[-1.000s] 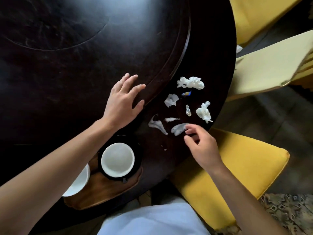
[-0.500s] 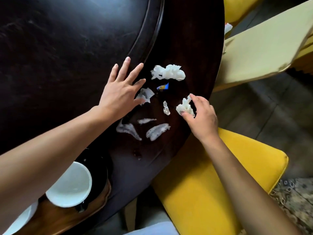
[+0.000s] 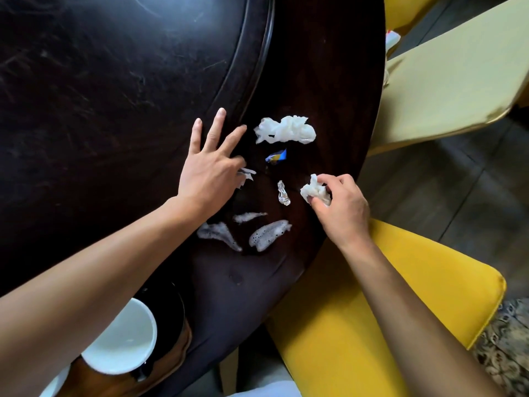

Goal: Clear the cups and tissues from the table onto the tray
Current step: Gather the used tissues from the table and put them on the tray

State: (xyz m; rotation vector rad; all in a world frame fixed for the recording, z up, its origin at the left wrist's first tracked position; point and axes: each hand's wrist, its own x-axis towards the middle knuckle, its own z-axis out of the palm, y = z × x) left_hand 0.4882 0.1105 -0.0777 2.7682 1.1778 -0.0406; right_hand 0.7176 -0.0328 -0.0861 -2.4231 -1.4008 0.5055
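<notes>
My right hand (image 3: 342, 209) is shut on a crumpled white tissue (image 3: 313, 191) near the table's right edge. My left hand (image 3: 209, 171) lies flat with fingers spread; its thumb and forefinger touch a small torn tissue piece (image 3: 246, 174). A large crumpled tissue (image 3: 286, 129) lies beyond it. Several scraps lie between my hands: a blue and yellow wrapper (image 3: 276, 157), a clear foil twist (image 3: 283, 193) and three wet tissue bits (image 3: 267, 234). A white cup (image 3: 123, 342) stands on the wooden tray (image 3: 171, 353) at the lower left, partly hidden by my forearm.
The dark round table (image 3: 329, 67) has a raised inner turntable (image 3: 114, 81). A yellow chair seat (image 3: 372, 310) sits just below the table's edge on the right. Pale yellow chairs (image 3: 446, 81) stand at the upper right. A second white dish (image 3: 54, 385) peeks out at the bottom left.
My right hand moved from the wet tissue bits to the crumpled tissue and closed on it. My left hand slid right onto the torn piece. The view shifted, moving the tray down-left.
</notes>
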